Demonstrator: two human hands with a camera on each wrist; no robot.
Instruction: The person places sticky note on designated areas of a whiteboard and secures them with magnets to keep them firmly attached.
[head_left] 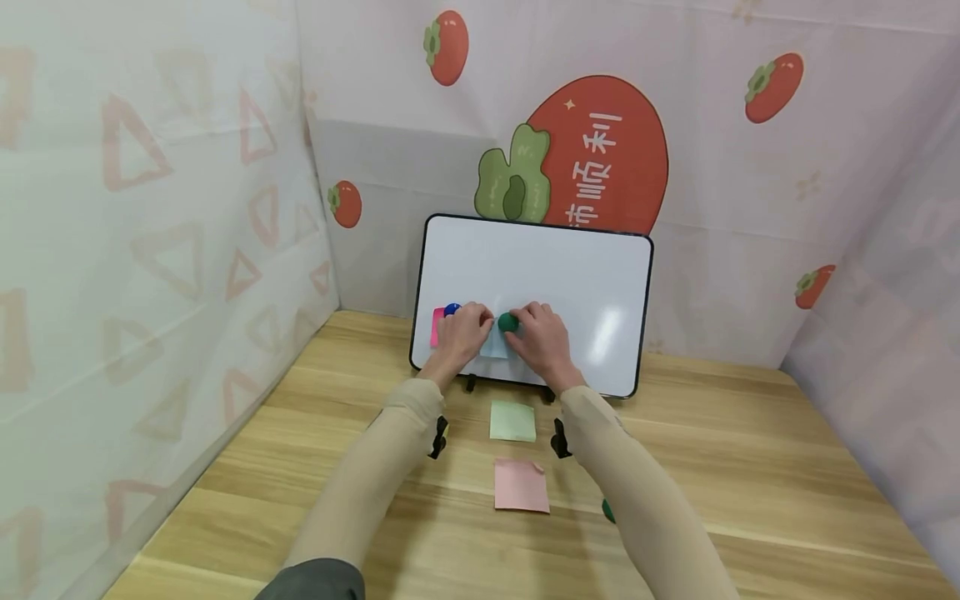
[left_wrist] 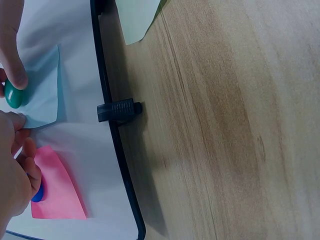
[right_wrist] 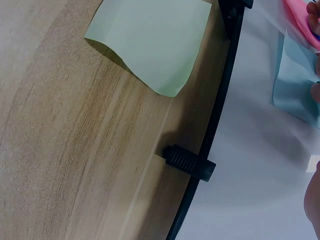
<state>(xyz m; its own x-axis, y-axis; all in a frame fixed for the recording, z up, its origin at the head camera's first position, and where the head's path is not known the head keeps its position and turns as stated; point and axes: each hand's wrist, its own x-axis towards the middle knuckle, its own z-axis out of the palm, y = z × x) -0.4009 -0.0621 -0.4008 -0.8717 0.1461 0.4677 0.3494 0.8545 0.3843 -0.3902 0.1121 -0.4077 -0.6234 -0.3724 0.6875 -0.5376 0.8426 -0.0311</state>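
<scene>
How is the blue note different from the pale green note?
The blue note is up against the whiteboard, but the pale green note lies on the table. The left hand holds the blue note and the right hand holds a green magnet at it; neither touches the pale green note. Both are paper notes.

Cannot see all of the square light blue paper note (head_left: pixel 492 344), partly covered by the right hand (head_left: pixel 543 337), nor of the round blue magnet (head_left: pixel 452 308) and bright pink paper note (head_left: pixel 435 327), partly behind the left hand (head_left: pixel 462 333). Cannot identify the rounded green object (head_left: pixel 607 511), partly hidden by the right beige sleeve (head_left: pixel 648 492).
</scene>
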